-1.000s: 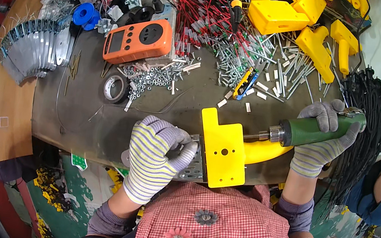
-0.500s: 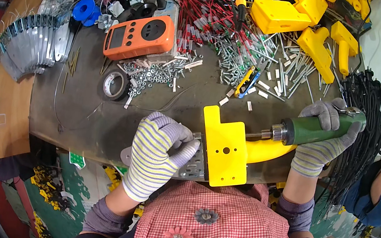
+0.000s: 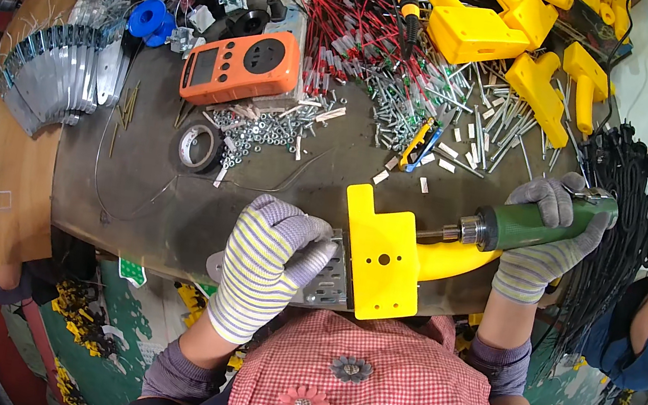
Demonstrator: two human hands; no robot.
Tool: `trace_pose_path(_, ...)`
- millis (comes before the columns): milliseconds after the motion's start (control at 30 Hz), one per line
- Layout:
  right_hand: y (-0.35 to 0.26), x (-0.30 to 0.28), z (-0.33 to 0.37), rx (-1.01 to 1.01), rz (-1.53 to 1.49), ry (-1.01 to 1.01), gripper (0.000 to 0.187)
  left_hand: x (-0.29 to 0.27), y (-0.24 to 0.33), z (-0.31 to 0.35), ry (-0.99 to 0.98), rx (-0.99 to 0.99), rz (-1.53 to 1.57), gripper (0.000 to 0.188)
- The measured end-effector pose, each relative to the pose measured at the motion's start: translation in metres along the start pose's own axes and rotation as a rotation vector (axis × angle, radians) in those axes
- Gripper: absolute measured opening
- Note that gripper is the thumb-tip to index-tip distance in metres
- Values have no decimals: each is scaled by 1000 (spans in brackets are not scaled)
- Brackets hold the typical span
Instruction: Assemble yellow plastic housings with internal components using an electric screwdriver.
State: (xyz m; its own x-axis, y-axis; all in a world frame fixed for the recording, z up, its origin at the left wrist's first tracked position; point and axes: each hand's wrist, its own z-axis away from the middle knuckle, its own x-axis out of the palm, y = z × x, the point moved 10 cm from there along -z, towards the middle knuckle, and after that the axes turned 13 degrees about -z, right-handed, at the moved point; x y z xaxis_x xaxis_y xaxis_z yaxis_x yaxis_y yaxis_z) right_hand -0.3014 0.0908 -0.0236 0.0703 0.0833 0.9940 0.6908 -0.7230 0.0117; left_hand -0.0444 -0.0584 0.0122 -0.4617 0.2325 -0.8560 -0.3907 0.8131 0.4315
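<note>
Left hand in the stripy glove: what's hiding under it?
Under the left hand, a metal plate with holes shows on the right and a grey rounded end on the left. The hand covers what's between.

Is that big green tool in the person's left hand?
No, the right hand grips the green tool, while the left hand is at the metal plate.

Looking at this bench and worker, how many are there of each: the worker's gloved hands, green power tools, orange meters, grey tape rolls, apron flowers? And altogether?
Gloved hands: 2 (left hand, right hand)
Green power tool: 1
Orange meter: 1
Grey tape roll: 1
Apron flowers: 2 (dark flower, reddish flower)
Total: 7
</note>
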Motion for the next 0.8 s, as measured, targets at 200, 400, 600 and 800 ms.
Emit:
trace_pose_path(200,3,3,0,23,-29,-19,45,2,0,0,-14,0,6,22)
trace_pose_path(400,4,3,-1,26,-27,-29,44,-3,5,-4,31,7,-13,18)
trace_pose_path(600,4,4,-2,33,-29,-33,43,-2,6,-5,43,32,4,19)
trace_pose_path(800,6,8,-1,37,-11,-60,42,-3,8,-5,48,43,26,18)
